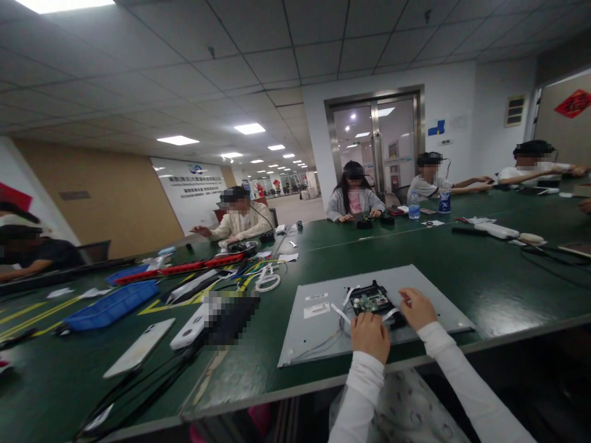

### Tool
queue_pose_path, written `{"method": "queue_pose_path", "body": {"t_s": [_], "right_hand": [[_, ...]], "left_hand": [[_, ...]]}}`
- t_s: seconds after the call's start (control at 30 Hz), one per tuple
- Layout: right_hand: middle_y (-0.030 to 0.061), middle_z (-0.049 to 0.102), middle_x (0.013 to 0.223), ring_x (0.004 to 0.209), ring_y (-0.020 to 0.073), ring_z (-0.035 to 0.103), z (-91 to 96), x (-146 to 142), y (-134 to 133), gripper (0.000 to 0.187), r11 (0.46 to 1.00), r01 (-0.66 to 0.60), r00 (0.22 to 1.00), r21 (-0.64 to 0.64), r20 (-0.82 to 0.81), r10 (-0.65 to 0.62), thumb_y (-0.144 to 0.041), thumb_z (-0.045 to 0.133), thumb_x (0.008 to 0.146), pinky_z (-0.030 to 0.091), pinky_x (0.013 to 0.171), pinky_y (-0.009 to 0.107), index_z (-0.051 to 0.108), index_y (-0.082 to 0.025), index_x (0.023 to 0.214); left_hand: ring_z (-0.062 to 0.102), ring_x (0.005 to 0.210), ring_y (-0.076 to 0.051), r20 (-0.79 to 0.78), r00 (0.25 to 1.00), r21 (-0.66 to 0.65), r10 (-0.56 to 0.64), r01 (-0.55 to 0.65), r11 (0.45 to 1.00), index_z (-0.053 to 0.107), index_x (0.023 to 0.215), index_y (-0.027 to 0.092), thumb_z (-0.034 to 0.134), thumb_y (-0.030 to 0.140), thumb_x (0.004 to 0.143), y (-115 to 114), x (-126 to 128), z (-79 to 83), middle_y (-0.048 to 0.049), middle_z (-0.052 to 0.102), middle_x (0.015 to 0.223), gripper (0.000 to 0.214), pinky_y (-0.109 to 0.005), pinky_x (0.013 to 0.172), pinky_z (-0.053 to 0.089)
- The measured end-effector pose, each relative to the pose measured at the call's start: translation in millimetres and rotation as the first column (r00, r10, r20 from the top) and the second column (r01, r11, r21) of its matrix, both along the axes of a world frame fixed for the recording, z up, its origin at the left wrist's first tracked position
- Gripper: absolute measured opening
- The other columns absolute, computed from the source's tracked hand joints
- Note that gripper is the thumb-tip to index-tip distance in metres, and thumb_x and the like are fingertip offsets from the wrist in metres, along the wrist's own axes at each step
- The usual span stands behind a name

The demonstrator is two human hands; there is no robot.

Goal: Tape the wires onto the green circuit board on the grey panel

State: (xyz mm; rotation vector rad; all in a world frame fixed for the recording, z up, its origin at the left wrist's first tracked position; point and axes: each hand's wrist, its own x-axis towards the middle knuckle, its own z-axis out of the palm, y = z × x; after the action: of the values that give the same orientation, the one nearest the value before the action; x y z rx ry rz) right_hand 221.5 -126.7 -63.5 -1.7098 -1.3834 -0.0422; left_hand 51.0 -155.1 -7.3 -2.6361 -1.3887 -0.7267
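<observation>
- At the lower right of centre of the frame, a grey panel point(295, 329) lies flat on the green table point(462, 261), with a circuit board point(373, 301) in a black bracket point(373, 287) on top of it
- Left hand point(369, 335): fingers curled together over the near edge of the circuit board; whether they grip or only press cannot be told
- Right hand point(417, 307): raised just beside the board's right side, fingers bent, thumb and forefinger close together; whether anything is pinched between them cannot be told
- Progress: the circuit board is in position on the panel and lies uncovered; white strips point(340, 313) project at its left and thin wires point(329, 342) run loosely across the panel; in my judgement the work is partway, and whether every connection is seated cannot be confirmed
- Labels: two white stickers point(316, 309) on the panel's left part, print too small to read
- Writing: wall sign point(188, 184) at left of centre, blue logo above Chinese characters and a Latin line, not legible
- Upper right: red diamond point(574, 104) with one character, not read with certainty
- Bottles point(414, 207) at right of centre carry blue labels, brand unreadable
</observation>
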Motion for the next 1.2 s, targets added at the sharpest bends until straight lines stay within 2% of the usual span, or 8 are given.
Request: {"method": "queue_pose_path", "body": {"t_s": [0.37,0.67,0.97,1.2], "right_hand": [[0.0044,0.057,0.085,0.075,0.0131,0.053,-1.3,3,0,0.033,1.0,0.007,1.0,-0.01,-0.02,-0.007,-0.009,0.04,0.063,0.043,0.069,0.025,0.054,-0.016,0.092],[0.0047,0.057,0.087,0.079,0.0139,0.052,4.8,4,-2,0.035,0.999,0.001,1.0,0.035,-0.003,-0.001,-0.006,0.039,0.062,0.041,0.075,0.026,0.055,-0.016,0.091],[0.0042,0.057,0.085,0.074,0.0135,0.053,6.4,5,-3,0.038,0.998,0.036,0.998,0.054,-0.057,-0.033,-0.009,0.039,0.063,0.042,0.073,0.027,0.052,-0.015,0.098],[0.0033,0.057,0.084,0.073,0.0134,0.053,3.9,6,-2,0.038,0.996,0.035,0.998,0.077,-0.062,-0.031,-0.01,0.04,0.063,0.044,0.07,0.026,0.052,-0.016,0.098]], "left_hand": [[0.048,0.087,-0.02,0.017,0.999,-0.002,-0.038,0.038,0.999,0.059,0.081,0.019,0.043,0.016,0.072,7,-1,-7.9,-0.0053,0.057,0.084,0.019,-0.035,0.079,0.032],[0.048,0.087,-0.02,0.014,1.0,0.009,-0.003,0.003,1.0,0.06,0.079,0.018,0.043,0.013,0.071,-4,5,8.2,-0.0053,0.057,0.082,0.019,-0.035,0.079,0.032],[0.048,0.087,-0.019,-0.004,1.0,-0.011,-0.022,0.022,1.0,0.059,0.081,0.018,0.043,0.015,0.073,2,5,3.0,-0.0048,0.057,0.083,0.019,-0.034,0.079,0.032],[0.048,0.087,-0.02,-0.002,1.0,-0.016,0.0,0.0,1.0,0.06,0.08,0.018,0.043,0.014,0.072,-2,7,7.1,-0.005,0.057,0.082,0.019,-0.034,0.079,0.033]]}}
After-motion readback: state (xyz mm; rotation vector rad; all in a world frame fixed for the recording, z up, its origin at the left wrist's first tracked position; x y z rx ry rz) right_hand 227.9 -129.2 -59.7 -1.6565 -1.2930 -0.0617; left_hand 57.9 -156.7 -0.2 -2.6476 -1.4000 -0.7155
